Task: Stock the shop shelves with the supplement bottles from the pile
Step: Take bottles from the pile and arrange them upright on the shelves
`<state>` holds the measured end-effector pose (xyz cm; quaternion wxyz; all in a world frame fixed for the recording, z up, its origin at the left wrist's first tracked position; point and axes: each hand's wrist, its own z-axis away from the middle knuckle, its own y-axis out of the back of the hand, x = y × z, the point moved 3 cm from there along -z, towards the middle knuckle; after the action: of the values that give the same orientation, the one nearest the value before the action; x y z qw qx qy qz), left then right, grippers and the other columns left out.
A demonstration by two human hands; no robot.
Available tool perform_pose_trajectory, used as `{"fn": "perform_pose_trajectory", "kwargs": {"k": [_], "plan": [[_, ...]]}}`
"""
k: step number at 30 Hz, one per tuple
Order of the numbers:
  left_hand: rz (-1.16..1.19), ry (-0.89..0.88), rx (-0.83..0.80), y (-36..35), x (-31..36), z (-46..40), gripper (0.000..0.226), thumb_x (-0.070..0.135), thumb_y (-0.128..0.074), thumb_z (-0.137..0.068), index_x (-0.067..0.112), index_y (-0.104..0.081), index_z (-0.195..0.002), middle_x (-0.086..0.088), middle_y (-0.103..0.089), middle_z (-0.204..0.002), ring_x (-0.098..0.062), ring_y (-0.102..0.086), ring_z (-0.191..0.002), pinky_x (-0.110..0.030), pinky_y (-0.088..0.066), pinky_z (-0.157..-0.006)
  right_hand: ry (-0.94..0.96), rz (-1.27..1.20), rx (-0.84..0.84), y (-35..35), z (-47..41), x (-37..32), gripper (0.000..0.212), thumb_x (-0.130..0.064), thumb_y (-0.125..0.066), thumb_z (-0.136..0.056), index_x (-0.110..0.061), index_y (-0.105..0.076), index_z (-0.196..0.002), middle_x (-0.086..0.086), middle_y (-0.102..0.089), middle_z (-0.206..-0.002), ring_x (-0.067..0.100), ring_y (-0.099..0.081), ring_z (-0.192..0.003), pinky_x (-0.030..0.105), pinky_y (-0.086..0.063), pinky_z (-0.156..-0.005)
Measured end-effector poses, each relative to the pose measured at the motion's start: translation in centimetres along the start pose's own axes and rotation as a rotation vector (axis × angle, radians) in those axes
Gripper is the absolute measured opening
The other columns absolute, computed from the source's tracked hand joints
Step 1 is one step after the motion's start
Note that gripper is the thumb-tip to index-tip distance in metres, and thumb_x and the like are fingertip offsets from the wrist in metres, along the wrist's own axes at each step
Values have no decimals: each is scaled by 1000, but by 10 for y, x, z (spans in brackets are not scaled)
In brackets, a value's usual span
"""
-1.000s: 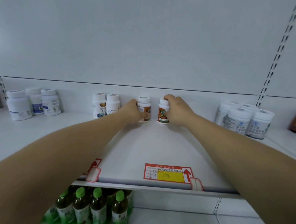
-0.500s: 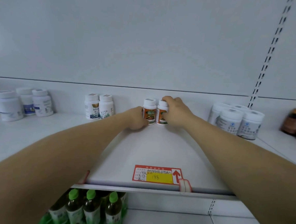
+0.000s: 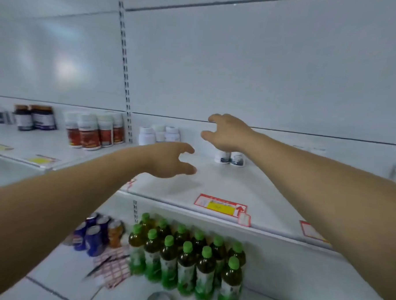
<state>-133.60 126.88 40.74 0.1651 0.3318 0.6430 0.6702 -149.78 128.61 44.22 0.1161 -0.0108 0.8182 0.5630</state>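
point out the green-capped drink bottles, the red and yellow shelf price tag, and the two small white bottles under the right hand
green-capped drink bottles (image 3: 186,261): head view, body of a middle bottle
red and yellow shelf price tag (image 3: 219,206): head view, yellow centre
two small white bottles (image 3: 230,158): head view, lower labels

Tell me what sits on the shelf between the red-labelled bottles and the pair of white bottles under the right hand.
Three white bottles, partly hidden by the left hand, in the head view.

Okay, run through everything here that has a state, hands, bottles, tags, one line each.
Left hand: open, holds nothing, above the shelf.
Right hand: open, holds nothing.
Two small white bottles: upright, side by side, below the right hand.
Red-label bottles: upright, grouped.
Green-capped bottles: upright, capped, lower shelf.
Price tag: on the shelf's front edge.
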Motion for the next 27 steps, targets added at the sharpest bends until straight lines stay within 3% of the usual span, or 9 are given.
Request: {"fn": "perform_pose_trajectory", "kwargs": {"k": [6, 14, 20, 27], "plan": [[-53, 201, 116, 24, -182, 126, 64, 52, -54, -88, 31, -32, -144, 6, -33, -151, -17, -37, -133, -32, -30, -107, 328, -86, -68, -72, -23, -234, 60, -53, -47, -92, -21, -39, -143, 6, -41, -147, 28, -42, -131, 36, -36, -100], [45, 513, 13, 0, -412, 261, 64, 50, -54, -89, 27, -32, -144, 4, -31, -152, -17, -34, -136, -32, -28, -112, 627, -270, -300, -190, -10, -507, 57, -49, -47, -95, -22, -37, -145, 4, -36, -151, 24, -37, -134, 35, -32, -105], [149, 653, -28, -23, -551, 290, 65, 47, -56, -89, 22, -33, -144, 0, -32, -151, -20, -37, -134, -30, -31, -108, 589, -195, -484, -304, -47, -595, 59, -50, -46, -95, -22, -34, -146, 7, -33, -153, 26, -35, -136, 35, -30, -106], [223, 718, 6, -34, -709, 247, 62, 44, -58, -88, 21, -37, -142, -3, -35, -149, -22, -36, -134, -34, -31, -110, 460, -133, -536, -438, -155, -655, 63, -53, -47, -93, -19, -35, -145, 9, -40, -147, 29, -42, -129, 36, -38, -99]]}}
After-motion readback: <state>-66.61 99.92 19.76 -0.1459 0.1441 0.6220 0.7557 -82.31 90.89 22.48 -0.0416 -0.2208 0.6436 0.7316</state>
